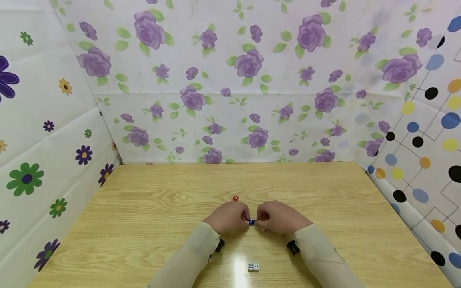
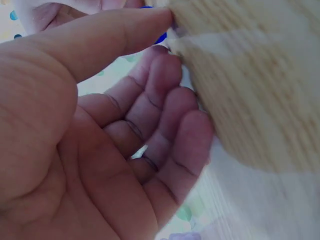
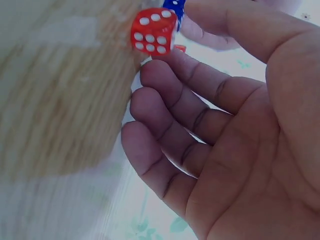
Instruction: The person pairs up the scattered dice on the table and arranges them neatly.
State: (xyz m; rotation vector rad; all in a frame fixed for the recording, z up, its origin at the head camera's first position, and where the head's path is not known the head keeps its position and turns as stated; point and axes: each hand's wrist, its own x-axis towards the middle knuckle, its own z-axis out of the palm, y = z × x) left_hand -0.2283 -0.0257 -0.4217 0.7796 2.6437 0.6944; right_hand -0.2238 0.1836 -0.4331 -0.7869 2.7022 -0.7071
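Note:
Two blue dice (image 1: 251, 222) sit side by side on the wooden table between my hands. My left hand (image 1: 230, 217) pinches the left blue die with thumb and index finger; in the left wrist view only a sliver of blue die (image 2: 161, 38) shows behind the thumb. From the other side my right hand (image 1: 279, 217) pinches the right blue die (image 3: 175, 7), largely covered by fingers. A red die (image 3: 152, 31) lies close to the right fingertips, partly hidden by that hand in the head view. Beyond my left hand is another red die (image 1: 235, 198).
Nearer the front edge, two white dice (image 1: 253, 267) stand next to each other between my forearms. Flowered cloth (image 1: 223, 92) hangs behind the wooden table (image 1: 162, 192), with patterned cloths at both sides. Each wrist wears a dark band (image 1: 293, 248).

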